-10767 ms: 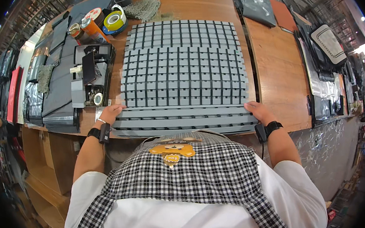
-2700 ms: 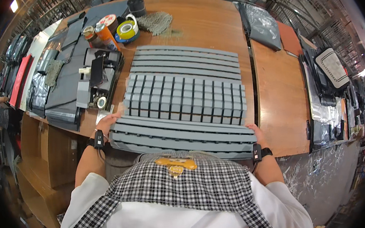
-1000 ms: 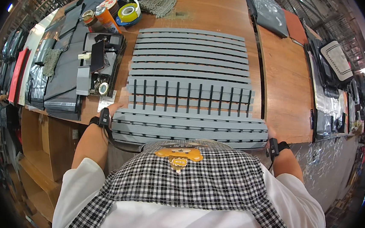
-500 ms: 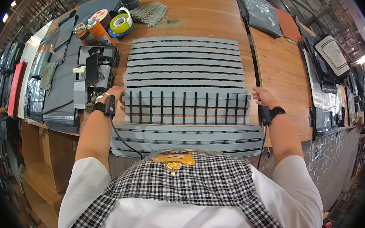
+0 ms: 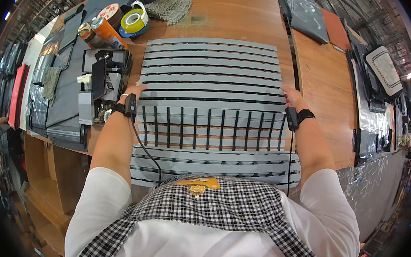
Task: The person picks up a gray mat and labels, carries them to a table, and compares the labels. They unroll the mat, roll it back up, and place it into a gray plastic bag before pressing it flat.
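A grey slatted panel (image 5: 211,73) lies before me, its long slats running left to right with dark gaps between them. Thin black cross strips (image 5: 209,128) show along its nearer part, which appears folded over. At its left edge, my left hand (image 5: 135,91) has its fingers closed on the end of a slat. Opposite, my right hand (image 5: 292,96) grips the right edge, fingertips on the slat ends and thumb partly hidden. Closer to my body, more grey slats (image 5: 179,162) reach over the table's front edge, against my checked apron (image 5: 231,208).
Left of the panel sits an open box (image 5: 126,62) of small parts with a dark phone (image 5: 99,79) on it. Beyond stand an orange spray can (image 5: 107,32), tape rolls (image 5: 133,22) and a grey mesh cloth (image 5: 173,9). A gap (image 5: 292,49) splits the wooden tabletop (image 5: 321,95) at right.
Both hands have moved farther from my body along the panel's sides. My right hand has come left from beside the panel onto its edge. The panel's folded part has spread nearer me.
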Available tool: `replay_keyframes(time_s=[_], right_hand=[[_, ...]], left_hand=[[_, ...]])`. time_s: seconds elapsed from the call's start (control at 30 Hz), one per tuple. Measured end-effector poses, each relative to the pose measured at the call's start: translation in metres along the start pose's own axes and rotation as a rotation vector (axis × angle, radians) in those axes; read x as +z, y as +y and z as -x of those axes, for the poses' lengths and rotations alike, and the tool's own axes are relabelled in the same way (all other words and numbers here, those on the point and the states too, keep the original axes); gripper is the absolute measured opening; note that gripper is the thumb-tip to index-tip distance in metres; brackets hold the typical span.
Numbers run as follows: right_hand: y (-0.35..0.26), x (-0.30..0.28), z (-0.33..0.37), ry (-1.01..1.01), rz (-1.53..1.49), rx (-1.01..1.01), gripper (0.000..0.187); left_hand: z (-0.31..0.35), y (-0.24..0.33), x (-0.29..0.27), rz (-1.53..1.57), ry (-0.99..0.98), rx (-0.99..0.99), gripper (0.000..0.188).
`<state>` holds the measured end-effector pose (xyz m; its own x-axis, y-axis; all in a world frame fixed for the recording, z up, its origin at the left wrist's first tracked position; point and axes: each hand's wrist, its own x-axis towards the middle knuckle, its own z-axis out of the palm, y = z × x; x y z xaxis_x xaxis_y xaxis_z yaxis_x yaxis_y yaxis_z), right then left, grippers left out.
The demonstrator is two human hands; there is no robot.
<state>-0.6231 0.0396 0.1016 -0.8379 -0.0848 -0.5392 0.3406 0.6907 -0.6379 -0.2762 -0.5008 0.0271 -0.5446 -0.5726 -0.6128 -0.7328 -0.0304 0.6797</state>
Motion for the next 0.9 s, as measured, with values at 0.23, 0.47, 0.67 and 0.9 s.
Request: replay_keyframes(time_s=[0.23,0.47,0.67,0.9], right_hand=[[-0.034,-0.008,-0.018,-0.128,-0.295,0.047,0.034],[-0.142,-0.088,0.020,0.034,-0.831,-0.425,0.024],[-0.191,-0.133,0.157,-0.041,-1.136,-1.125,0.034],[0.057,-0.135,0.108,0.297,-0.549,-0.253,0.033]], left_hand=[[-0.045,0.030,-0.030,-0.063,0.170,-0.297,0.051],[-0.013,0.178,-0.057,0.742,0.370,0.503,0.025],[0.117,0.184,-0.133,0.986,-0.155,1.212,0.026],[0.085,-0.028,-0.103,0.117,0.136,0.564,0.033]])
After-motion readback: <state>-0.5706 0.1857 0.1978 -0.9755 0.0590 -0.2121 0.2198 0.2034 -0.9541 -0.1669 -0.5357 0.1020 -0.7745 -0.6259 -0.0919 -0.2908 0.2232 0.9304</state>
